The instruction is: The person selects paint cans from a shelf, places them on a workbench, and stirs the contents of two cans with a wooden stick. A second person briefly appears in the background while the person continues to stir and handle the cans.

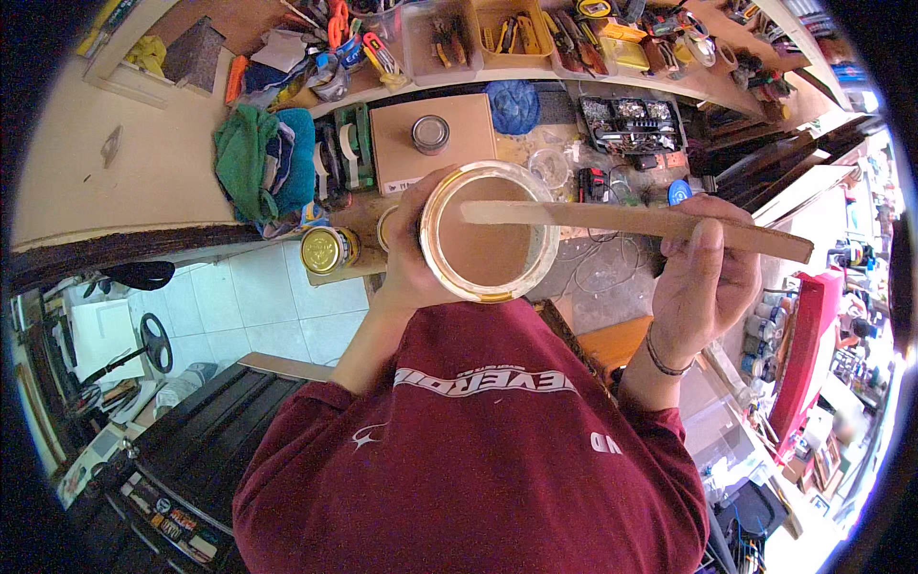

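My left hand (405, 263) is wrapped around the side of an open round can, its rim (492, 292) smeared with pale paint. Tan-brown paint (488, 253) shows inside. Between the thumb and fingers of my right hand (710, 273) is a flat wooden stir stick (612, 219). It lies across the can's mouth; its lighter, coated end is over the paint, and I cannot tell whether it touches the surface. Left of the can stands a gold-lidded tin (325, 251). Another tin (384, 230) is mostly hidden behind my left hand.
Beyond the can, a cardboard box (392, 110) carries a small closed tin (430, 134). A blue bundle (513, 105), a black organizer case (631, 124) and loose cables share the bench. Green cloth (244, 163) hangs at left. A tool-filled shelf (516, 67) runs along the back.
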